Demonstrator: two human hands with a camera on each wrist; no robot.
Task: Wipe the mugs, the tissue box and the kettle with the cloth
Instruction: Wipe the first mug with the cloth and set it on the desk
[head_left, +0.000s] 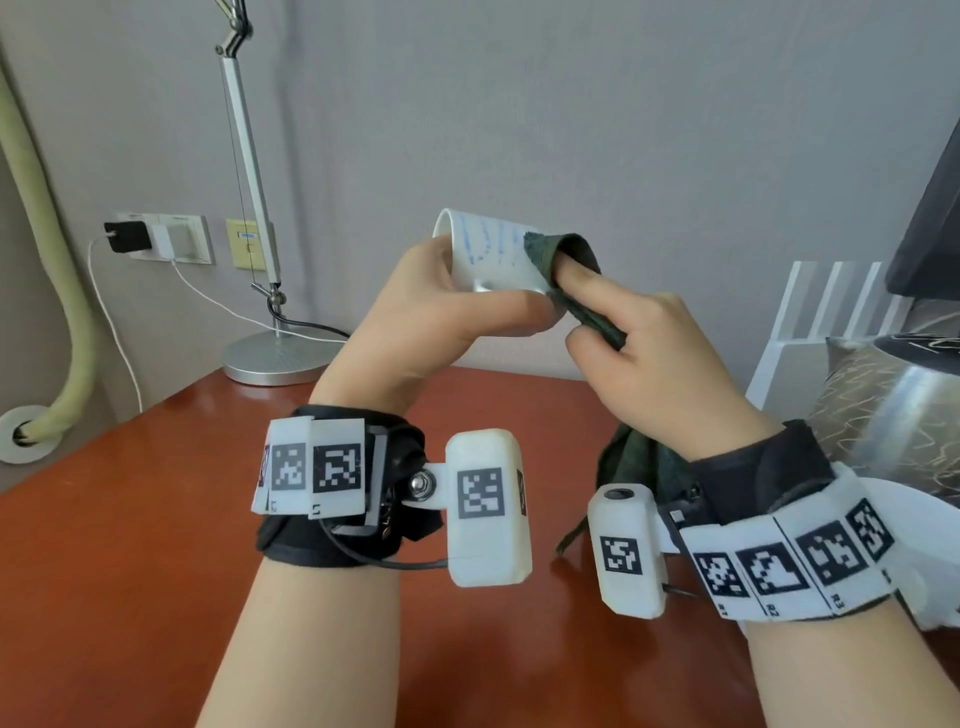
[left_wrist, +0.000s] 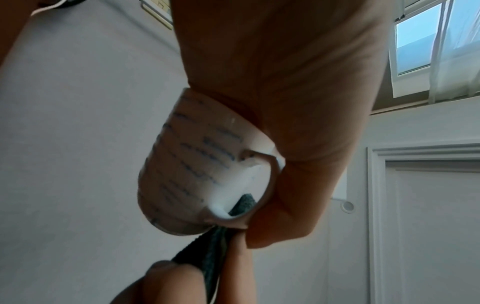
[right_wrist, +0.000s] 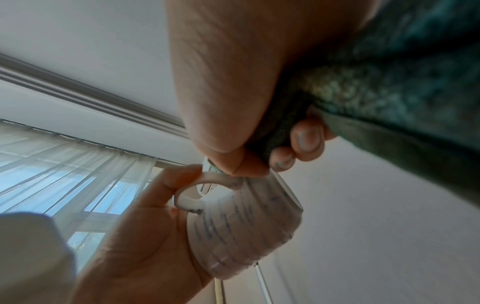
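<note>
Above the red table (head_left: 156, 545), mug (head_left: 493, 254) lies tipped sideways, mouth to the left; inside can't be seen. Left hand (head_left: 431, 322) clamps its handle side w/ curled fingers. Right hand (head_left: 639, 358) pinches green cloth (head_left: 566, 260) vs. mug's base. Best: keep mug steady, rotate slowly, cloth pressed flat.

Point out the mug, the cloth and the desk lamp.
mug (head_left: 493, 254): head view, on its printed white side.
cloth (head_left: 558, 249): head view, on the fold over the forefinger.
desk lamp (head_left: 275, 358): head view, on its round base.
</note>
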